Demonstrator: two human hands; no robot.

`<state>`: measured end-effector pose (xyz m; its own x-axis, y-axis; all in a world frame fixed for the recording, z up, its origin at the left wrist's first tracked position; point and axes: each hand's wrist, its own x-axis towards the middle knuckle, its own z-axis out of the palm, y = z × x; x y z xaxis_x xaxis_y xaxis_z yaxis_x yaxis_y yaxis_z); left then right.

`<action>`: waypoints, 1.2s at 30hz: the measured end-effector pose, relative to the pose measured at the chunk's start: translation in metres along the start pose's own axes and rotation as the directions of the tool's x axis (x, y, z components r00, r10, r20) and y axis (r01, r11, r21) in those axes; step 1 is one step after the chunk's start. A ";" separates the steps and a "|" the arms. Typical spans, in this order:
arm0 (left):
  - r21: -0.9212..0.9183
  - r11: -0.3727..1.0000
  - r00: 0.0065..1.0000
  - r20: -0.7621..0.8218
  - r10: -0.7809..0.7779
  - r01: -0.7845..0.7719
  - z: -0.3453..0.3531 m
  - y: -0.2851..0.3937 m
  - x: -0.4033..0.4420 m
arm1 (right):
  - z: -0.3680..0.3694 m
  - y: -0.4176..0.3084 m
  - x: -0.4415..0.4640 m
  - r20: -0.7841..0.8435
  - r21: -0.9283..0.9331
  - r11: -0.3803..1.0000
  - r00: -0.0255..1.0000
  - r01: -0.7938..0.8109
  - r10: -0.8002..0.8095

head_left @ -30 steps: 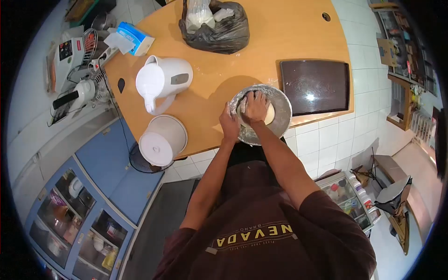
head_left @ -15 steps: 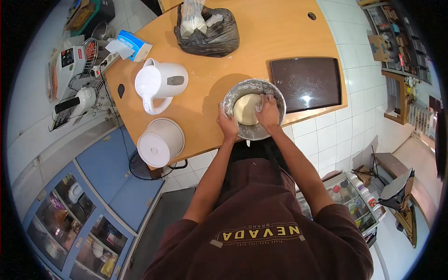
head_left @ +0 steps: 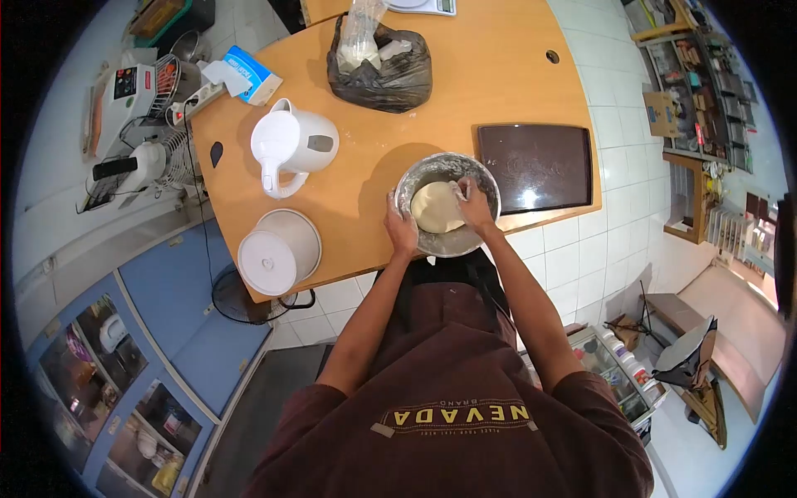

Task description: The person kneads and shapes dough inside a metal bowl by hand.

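Note:
A round metal bowl (head_left: 452, 243) with flour-smeared inner walls stands at the table's near edge. Pale, smooth dough (head_left: 436, 207) lies inside it, toward the left. My left hand (head_left: 401, 222) grips the bowl's left rim, the thumb side at the inner wall. Inside the bowl, my right hand (head_left: 475, 204) has its fingers bent together at the right edge of the dough, pinching it. Flour coats the fingertips.
A dark tray (head_left: 535, 166) lies right of the bowl. On the wooden table (head_left: 365, 158) are a white pitcher (head_left: 290, 141), a lidded white container (head_left: 282, 249), a black plastic bag (head_left: 390, 83), a tissue box (head_left: 253, 76) and part of a scale (head_left: 423, 6).
My right hand has gone from pressing over the dough to its right edge, uncovering it. My left hand stays on the rim. The view has shifted, and the scale has come into sight.

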<state>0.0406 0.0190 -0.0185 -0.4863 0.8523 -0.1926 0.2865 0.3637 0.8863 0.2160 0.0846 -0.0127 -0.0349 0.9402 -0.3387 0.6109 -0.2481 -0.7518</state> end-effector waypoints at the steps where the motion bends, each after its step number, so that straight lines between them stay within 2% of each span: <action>1: -0.012 1.000 1.000 0.021 -0.012 0.012 -0.003 0.005 0.000 | 0.000 -0.003 0.000 -0.007 0.048 0.996 0.997 -0.070 0.071; 2: -0.026 0.999 0.999 0.041 -0.023 0.024 -0.005 0.009 0.001 | -0.001 -0.006 0.001 -0.010 0.096 0.986 0.990 -0.139 0.141; 3: -0.040 0.999 0.998 0.061 -0.034 0.037 -0.008 0.018 0.003 | 0.005 -0.002 0.005 -0.075 0.022 0.984 0.982 -0.175 0.176; 6: -0.122 0.991 0.995 0.085 -0.052 0.062 -0.009 0.022 0.005 | 0.025 0.016 0.015 -0.024 0.128 0.972 0.979 -0.198 0.203; 9: -0.093 0.992 0.996 0.055 -0.074 0.079 -0.006 0.017 0.004 | 0.041 0.007 0.017 0.056 0.224 0.902 0.929 -0.369 0.366; 12: -0.063 0.997 0.997 0.053 -0.052 0.055 -0.005 0.006 0.006 | 0.053 -0.001 0.014 -0.141 -0.111 0.966 0.966 -0.232 0.215; 15: -0.026 0.999 0.999 0.043 -0.029 0.030 -0.002 0.003 0.008 | 0.077 -0.005 0.009 -0.275 -0.186 0.954 0.944 -0.237 0.180; 18: -0.067 0.997 0.999 0.038 -0.023 0.025 0.001 0.006 0.010 | 0.093 -0.033 -0.012 -0.319 -0.196 0.968 0.943 -0.159 0.091; 19: -0.189 0.978 0.995 0.066 -0.080 0.092 0.002 0.003 0.010 | 0.094 -0.043 -0.019 -0.285 -0.184 0.978 0.957 -0.100 0.044; 21: -0.411 0.883 0.973 0.144 -0.182 0.226 0.002 -0.004 0.011 | 0.095 -0.062 -0.030 -0.268 -0.277 0.954 0.963 -0.112 0.036; 22: -0.419 0.873 0.967 0.152 -0.203 0.249 0.001 -0.002 0.011 | 0.095 -0.068 -0.032 -0.258 -0.321 0.940 0.966 -0.117 0.032; 23: -0.425 0.863 0.961 0.160 -0.224 0.272 0.000 0.000 0.009 | 0.095 -0.074 -0.031 -0.219 -0.345 0.924 0.971 -0.167 0.094; 26: -0.429 0.867 0.965 0.174 -0.195 0.253 0.003 -0.014 0.008 | 0.103 -0.072 -0.020 -0.297 -0.427 0.886 0.953 -0.183 0.054; 27: -0.426 0.874 0.969 0.178 -0.170 0.231 0.001 -0.012 0.011 | 0.102 -0.074 -0.015 -0.266 -0.458 0.864 0.960 -0.208 0.091; 29: -0.382 0.880 0.955 0.201 -0.219 0.282 -0.003 -0.004 0.009 | 0.094 -0.075 -0.007 -0.206 -0.521 0.816 0.965 -0.251 0.165; 32: -0.387 0.882 0.960 0.189 -0.208 0.268 0.001 -0.006 0.007 | 0.089 -0.083 -0.001 -0.194 -0.538 0.799 0.962 -0.267 0.191; 33: -0.394 0.881 0.961 0.190 -0.202 0.263 0.000 -0.006 0.006 | 0.094 -0.079 0.003 -0.258 -0.513 0.810 0.951 -0.285 0.172; 34: -0.402 0.879 0.962 0.193 -0.194 0.258 -0.001 -0.005 0.006 | 0.096 -0.075 0.001 -0.255 -0.511 0.812 0.952 -0.282 0.170; 36: -0.433 0.841 0.944 0.205 -0.257 0.323 0.001 -0.001 0.008 | 0.094 -0.072 0.002 -0.258 -0.507 0.819 0.954 -0.270 0.155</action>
<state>0.0367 0.0258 -0.0216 -0.3634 0.7885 -0.4963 -0.2738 0.4188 0.8658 0.0971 0.0824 -0.0123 0.2655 0.9183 -0.2938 0.9102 -0.3392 -0.2376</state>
